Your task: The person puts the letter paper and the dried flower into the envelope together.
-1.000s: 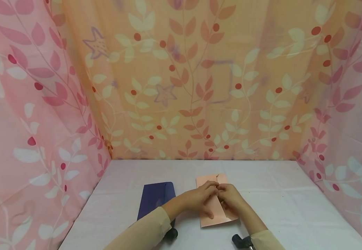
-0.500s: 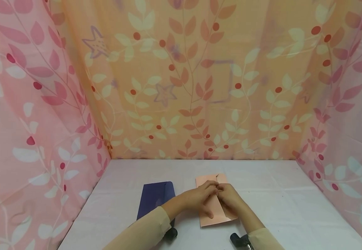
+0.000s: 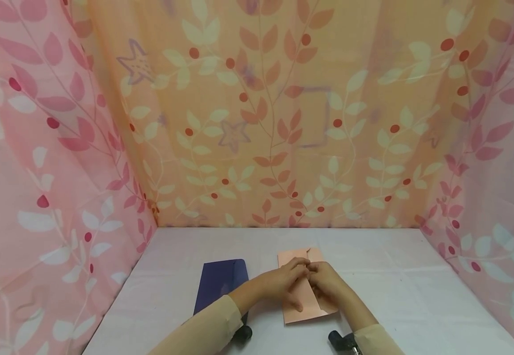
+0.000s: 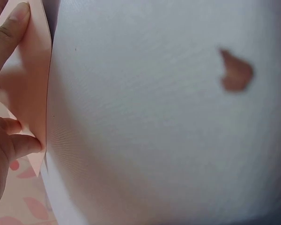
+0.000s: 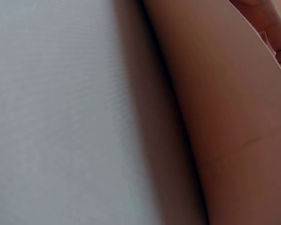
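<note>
A peach paper envelope [image 3: 299,315] lies on the white table, its long right-hand flap partly raised. My left hand [image 3: 279,283] rests on it with the thumb spread toward the near end and the fingertips at the flap's edge. In the left wrist view the thumb [image 4: 9,35] lies flat on the paper. My right hand [image 3: 328,281] pinches the flap's edge from the right, its fingertips right at the left hand's. The flap [image 5: 234,108] fills the right side of the right wrist view and hides most of the fingers.
A dark blue envelope [image 3: 219,281] lies left of the peach one, partly covered by the left forearm. Black wrist mounts [image 3: 339,340] show near the sleeves. Patterned curtains [image 3: 257,113] border the white table [image 3: 394,276] at the back and sides.
Almost nothing differs; both hands stay at the peach envelope's flap, with only a slight shift of the right wrist and of the head view.
</note>
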Action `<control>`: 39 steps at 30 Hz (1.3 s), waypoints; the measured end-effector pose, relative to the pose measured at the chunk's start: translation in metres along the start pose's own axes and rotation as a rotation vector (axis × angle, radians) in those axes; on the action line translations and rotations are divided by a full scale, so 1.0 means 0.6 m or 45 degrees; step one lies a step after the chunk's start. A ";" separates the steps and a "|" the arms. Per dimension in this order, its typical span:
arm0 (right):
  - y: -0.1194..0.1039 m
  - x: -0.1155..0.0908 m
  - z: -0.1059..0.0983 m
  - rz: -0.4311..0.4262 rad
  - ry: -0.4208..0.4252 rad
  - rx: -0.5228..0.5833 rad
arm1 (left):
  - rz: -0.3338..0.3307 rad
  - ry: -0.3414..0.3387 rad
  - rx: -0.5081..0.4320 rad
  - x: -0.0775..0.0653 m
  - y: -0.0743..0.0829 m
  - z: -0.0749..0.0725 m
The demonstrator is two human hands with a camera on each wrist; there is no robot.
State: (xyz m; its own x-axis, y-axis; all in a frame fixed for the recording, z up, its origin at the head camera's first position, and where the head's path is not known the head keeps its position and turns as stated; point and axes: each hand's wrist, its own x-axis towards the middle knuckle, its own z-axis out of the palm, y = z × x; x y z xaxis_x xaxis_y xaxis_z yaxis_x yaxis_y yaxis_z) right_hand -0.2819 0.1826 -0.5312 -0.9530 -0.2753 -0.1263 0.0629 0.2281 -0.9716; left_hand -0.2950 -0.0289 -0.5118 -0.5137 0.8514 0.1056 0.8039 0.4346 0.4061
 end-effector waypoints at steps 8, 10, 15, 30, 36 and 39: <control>-0.005 0.000 -0.003 0.005 0.002 -0.002 | -0.014 0.004 -0.026 0.000 0.001 -0.002; -0.004 -0.001 -0.001 0.022 0.009 0.007 | -0.010 -0.004 -0.033 0.000 0.001 0.000; -0.001 -0.002 0.002 0.032 0.028 0.007 | -0.006 -0.007 -0.037 -0.001 0.003 0.003; -0.013 -0.004 -0.004 0.004 -0.001 0.006 | -0.047 -0.001 -0.026 -0.003 0.004 -0.001; -0.016 -0.008 -0.003 -0.026 0.017 -0.037 | -0.050 -0.007 -0.030 -0.003 0.003 -0.001; -0.017 -0.006 -0.001 -0.020 0.040 -0.051 | -0.043 -0.005 -0.028 -0.002 0.002 -0.002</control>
State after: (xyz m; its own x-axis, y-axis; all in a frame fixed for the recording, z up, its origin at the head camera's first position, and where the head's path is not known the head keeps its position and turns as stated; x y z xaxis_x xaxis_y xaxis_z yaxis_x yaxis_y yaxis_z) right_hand -0.2793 0.1820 -0.5209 -0.9627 -0.2499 -0.1042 0.0365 0.2614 -0.9645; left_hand -0.2936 -0.0298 -0.5106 -0.5393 0.8375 0.0882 0.7794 0.4567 0.4289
